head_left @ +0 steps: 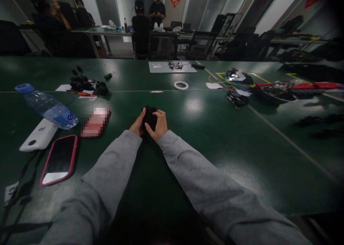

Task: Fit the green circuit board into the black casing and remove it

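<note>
Between my two hands is a small black boxy object [149, 118], just above or on the green table [199, 144]; its exact kind is too dark to make out. My left hand [138, 124] grips it from the left side, thumb along its near edge. From the right, my right hand [159, 125] is closed on it, with the thumb on the near face and the fingers bent over the top right. My fingers cover parts of the object on both sides.
At the left lie a water bottle [48, 105], a white power bank [39, 135], a red-framed phone [60, 159] and a blurred red item [96, 122]. Beyond are black parts [87, 85], an orange screwdriver [85, 94], a white ring [181, 85] and wiring [236, 76].
</note>
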`<action>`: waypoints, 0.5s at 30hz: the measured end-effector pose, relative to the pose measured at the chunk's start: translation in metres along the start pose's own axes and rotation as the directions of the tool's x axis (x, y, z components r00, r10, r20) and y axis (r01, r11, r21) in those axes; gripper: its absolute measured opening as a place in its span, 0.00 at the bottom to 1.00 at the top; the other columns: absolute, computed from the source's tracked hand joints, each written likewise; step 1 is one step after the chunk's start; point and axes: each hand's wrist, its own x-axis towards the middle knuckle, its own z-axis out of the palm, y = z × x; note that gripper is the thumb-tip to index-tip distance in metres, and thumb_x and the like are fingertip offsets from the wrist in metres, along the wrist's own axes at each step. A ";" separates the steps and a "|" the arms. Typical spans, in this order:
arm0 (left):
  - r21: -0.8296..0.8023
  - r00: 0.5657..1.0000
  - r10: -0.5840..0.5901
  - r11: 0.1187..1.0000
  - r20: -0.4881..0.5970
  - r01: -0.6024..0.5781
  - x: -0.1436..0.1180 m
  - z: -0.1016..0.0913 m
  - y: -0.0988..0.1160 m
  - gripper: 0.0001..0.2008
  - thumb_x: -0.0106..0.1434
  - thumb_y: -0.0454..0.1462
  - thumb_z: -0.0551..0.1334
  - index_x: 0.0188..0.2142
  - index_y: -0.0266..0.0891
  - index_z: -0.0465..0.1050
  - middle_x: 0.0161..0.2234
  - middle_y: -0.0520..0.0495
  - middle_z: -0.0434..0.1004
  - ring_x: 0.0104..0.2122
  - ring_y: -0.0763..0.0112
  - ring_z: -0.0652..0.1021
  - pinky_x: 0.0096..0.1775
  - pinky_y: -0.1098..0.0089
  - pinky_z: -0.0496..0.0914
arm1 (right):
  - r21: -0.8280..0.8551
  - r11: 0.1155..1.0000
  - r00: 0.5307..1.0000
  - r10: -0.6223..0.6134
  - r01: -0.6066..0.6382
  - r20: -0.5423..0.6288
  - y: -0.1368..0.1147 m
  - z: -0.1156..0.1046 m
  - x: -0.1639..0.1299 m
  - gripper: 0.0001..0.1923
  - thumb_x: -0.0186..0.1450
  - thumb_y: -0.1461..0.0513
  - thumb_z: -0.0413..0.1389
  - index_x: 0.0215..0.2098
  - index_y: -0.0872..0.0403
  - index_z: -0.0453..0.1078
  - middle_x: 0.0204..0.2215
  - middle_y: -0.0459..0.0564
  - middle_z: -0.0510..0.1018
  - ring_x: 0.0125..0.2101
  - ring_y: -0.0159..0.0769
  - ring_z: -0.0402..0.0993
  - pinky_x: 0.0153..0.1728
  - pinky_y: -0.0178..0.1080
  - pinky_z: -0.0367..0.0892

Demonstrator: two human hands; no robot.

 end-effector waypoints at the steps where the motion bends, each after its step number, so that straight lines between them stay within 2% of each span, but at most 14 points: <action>1: -0.012 1.000 0.000 1.000 -0.003 0.000 0.001 -0.001 -0.001 0.30 0.64 0.54 0.57 0.57 0.35 0.68 0.43 0.37 0.78 0.46 0.58 0.78 0.51 0.60 0.72 | -0.008 1.000 1.000 0.008 -0.008 0.019 0.000 0.000 0.000 0.27 0.62 0.49 0.53 0.54 0.55 0.55 0.52 0.61 0.60 0.55 0.48 0.58 0.53 0.55 0.64; 5: -0.036 1.000 -0.008 0.999 -0.013 0.007 0.002 -0.002 -0.002 0.30 0.64 0.54 0.58 0.55 0.34 0.70 0.42 0.37 0.79 0.44 0.59 0.79 0.50 0.61 0.72 | -0.041 0.999 0.999 0.025 -0.024 0.034 0.000 0.000 0.000 0.27 0.63 0.48 0.52 0.54 0.55 0.56 0.53 0.61 0.59 0.55 0.49 0.58 0.53 0.55 0.65; 9: -0.048 0.999 0.003 0.999 -0.051 -0.005 0.002 0.000 0.001 0.33 0.62 0.58 0.56 0.52 0.33 0.72 0.40 0.37 0.79 0.44 0.58 0.79 0.49 0.61 0.73 | 0.005 1.000 1.000 0.004 -0.004 0.010 0.000 -0.001 0.001 0.31 0.63 0.48 0.53 0.56 0.56 0.53 0.52 0.62 0.60 0.55 0.48 0.58 0.54 0.55 0.64; 13: -0.091 0.990 0.029 0.995 -0.135 -0.041 0.003 -0.001 0.005 0.38 0.58 0.64 0.53 0.49 0.33 0.73 0.38 0.36 0.79 0.43 0.56 0.79 0.47 0.61 0.73 | 0.013 1.000 1.000 0.004 -0.004 0.010 0.002 0.000 0.001 0.33 0.62 0.47 0.54 0.57 0.57 0.52 0.50 0.62 0.61 0.54 0.48 0.59 0.50 0.54 0.67; 15: -0.103 0.985 0.043 0.993 -0.165 -0.061 0.004 -0.002 0.006 0.39 0.58 0.65 0.52 0.48 0.34 0.74 0.37 0.36 0.79 0.43 0.56 0.79 0.47 0.60 0.73 | 0.019 1.000 0.999 0.016 -0.017 0.051 0.004 0.002 0.000 0.34 0.63 0.46 0.54 0.58 0.57 0.52 0.49 0.62 0.62 0.52 0.48 0.62 0.49 0.53 0.69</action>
